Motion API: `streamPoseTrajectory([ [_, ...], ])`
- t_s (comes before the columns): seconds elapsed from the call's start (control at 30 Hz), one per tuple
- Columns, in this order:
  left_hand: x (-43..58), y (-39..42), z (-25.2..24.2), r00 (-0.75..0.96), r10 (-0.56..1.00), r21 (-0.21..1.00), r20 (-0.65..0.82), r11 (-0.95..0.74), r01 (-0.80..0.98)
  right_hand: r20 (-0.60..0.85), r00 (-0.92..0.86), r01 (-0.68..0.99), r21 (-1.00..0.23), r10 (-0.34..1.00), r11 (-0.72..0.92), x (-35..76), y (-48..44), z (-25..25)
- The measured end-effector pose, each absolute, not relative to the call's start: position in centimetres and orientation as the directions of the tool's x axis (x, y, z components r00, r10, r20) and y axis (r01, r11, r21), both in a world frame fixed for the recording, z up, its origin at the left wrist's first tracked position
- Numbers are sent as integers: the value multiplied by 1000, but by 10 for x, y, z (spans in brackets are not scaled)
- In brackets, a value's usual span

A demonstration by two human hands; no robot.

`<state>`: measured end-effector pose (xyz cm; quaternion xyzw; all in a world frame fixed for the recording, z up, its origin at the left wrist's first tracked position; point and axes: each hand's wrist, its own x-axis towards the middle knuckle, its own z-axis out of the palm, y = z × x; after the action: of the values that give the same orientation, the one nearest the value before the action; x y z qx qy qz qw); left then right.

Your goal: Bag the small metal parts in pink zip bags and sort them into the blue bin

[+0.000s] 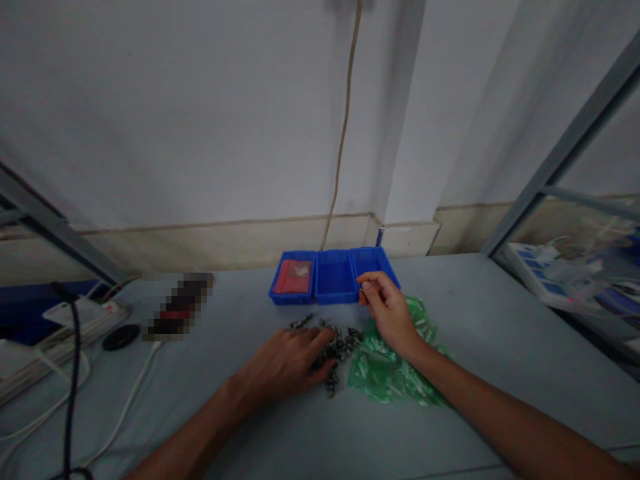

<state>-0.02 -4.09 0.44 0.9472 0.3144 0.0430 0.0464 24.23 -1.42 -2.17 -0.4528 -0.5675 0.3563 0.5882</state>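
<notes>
My left hand lies palm down on the grey table, fingers spread over a pile of small dark metal parts. My right hand is raised just in front of the rightmost of three joined blue bins, thumb and forefinger pinched on something tiny that I cannot make out. Under my right wrist lies a heap of small green plastic bags. The left bin holds a red packet; the middle one looks empty.
A power strip with cables and a round black cap sit at the left. A cable hangs down the white wall behind the bins. A metal-framed shelf with clutter stands at the right.
</notes>
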Motion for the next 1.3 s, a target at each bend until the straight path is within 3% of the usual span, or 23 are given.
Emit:
streamPoseTrajectory([
  [0.47,-5,-33,0,775,618,94,132,-786,611,417,96,193,-899,904,394,245,-15,-25],
  [1.3,-12,-14,-1,800,517,-46,305,-831,555,415,95,154,-904,905,399,243,-15,-25],
])
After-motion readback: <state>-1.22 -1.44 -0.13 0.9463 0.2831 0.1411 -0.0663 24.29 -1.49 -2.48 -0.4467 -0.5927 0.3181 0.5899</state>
